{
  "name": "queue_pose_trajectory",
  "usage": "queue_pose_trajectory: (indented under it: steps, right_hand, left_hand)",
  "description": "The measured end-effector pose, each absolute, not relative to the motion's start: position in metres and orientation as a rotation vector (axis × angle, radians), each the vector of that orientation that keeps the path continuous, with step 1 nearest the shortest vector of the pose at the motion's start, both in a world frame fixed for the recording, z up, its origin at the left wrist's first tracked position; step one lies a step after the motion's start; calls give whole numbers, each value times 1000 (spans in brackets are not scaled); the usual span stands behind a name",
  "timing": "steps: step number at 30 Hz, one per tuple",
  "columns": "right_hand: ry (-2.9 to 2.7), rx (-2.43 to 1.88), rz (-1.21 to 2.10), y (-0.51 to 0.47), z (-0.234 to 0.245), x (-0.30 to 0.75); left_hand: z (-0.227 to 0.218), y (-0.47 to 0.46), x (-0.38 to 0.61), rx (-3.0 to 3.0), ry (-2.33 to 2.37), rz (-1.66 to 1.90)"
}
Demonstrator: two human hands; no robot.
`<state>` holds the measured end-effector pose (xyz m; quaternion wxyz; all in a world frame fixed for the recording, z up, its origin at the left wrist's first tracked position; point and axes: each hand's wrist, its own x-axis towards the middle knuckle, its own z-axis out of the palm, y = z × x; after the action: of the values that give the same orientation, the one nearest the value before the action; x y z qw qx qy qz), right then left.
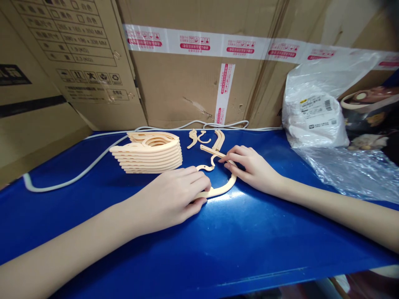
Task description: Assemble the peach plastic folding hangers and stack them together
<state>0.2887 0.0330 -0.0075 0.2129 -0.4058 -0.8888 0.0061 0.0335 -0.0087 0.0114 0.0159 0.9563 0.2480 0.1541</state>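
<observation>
My left hand [174,195] rests on the blue table top [218,241], its fingers closed on one end of a curved cream plastic hanger piece [222,189]. My right hand [252,168] pinches the other end of that piece, fingertips by a small wavy hook part [206,167] and a straight cream bar [212,152]. A stack of several folded cream hangers [149,152] lies just behind my left hand. A few loose cream parts [199,137] lie further back.
Large cardboard boxes [193,70] stand as a wall behind the table. A white cable [77,174] runs along the back and left. A crumpled clear plastic bag [318,112] with white contents sits at the right, with plastic sheeting [352,170] beside it.
</observation>
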Motion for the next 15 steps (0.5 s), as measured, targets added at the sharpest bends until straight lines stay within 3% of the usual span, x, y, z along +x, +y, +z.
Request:
queue_pose_trajectory:
  steps: [15]
  right_hand:
    - [-2603,-712,135,24,-2,290]
  left_hand:
    - [11,-6,33,3056,797,569]
